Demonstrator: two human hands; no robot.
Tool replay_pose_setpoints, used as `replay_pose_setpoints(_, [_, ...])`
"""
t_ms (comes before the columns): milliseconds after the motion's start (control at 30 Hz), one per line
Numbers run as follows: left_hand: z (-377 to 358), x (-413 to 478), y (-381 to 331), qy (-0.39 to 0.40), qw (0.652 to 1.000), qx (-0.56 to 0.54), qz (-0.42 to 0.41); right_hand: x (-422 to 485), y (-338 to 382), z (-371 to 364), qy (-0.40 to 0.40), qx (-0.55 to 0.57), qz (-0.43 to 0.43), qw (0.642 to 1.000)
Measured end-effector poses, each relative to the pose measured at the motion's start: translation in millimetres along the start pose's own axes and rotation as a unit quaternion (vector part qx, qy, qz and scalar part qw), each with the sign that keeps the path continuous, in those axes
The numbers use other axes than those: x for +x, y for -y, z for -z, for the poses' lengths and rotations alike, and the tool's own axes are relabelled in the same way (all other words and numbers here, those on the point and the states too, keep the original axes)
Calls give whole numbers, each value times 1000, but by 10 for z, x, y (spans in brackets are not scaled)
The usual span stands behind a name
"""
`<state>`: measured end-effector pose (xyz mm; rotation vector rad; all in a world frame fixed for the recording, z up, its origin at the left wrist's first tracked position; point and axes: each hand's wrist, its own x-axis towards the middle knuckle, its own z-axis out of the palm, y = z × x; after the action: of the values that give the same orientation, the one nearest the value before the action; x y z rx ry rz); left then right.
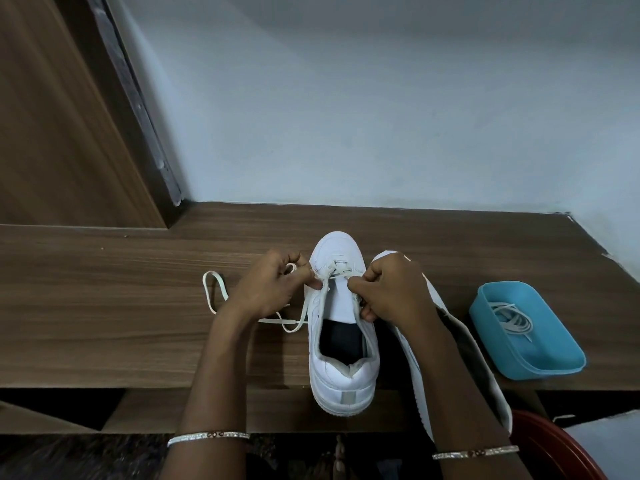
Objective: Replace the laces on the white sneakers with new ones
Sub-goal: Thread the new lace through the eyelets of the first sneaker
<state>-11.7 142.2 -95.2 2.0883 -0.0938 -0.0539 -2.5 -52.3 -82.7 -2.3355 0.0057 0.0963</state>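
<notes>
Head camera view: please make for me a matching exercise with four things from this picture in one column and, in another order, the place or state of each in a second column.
Things:
1. upright sneaker
2. second sneaker
3. blue tray
4. white lace

Places or states:
A. holds coiled laces
B. trails over the wooden table
C. stands with its heel toward the camera
D. lies on its side

Pairs: 1-C, 2-D, 3-A, 4-B.
</notes>
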Motion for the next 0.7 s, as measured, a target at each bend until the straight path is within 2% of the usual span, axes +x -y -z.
replay_pose_setpoints(133, [29, -35, 12, 24, 997, -74, 19, 4, -8, -4, 2, 6, -5, 1000])
replay_pose_setpoints(233, [87, -45, 41, 53, 996, -65, 36, 8, -25, 19, -3, 22, -7, 1000])
replay_pose_setpoints(433, [181, -85, 100, 114, 974, -90, 171, 13, -34, 56, -4, 36, -14, 999])
replay_pose_setpoints(567, [87, -38, 174, 58, 988, 6, 140, 13, -21, 53, -1, 32, -15, 999])
replay_pose_setpoints(700, [40, 27, 210, 55, 992, 50, 101, 21, -16, 55, -4, 29, -14, 999])
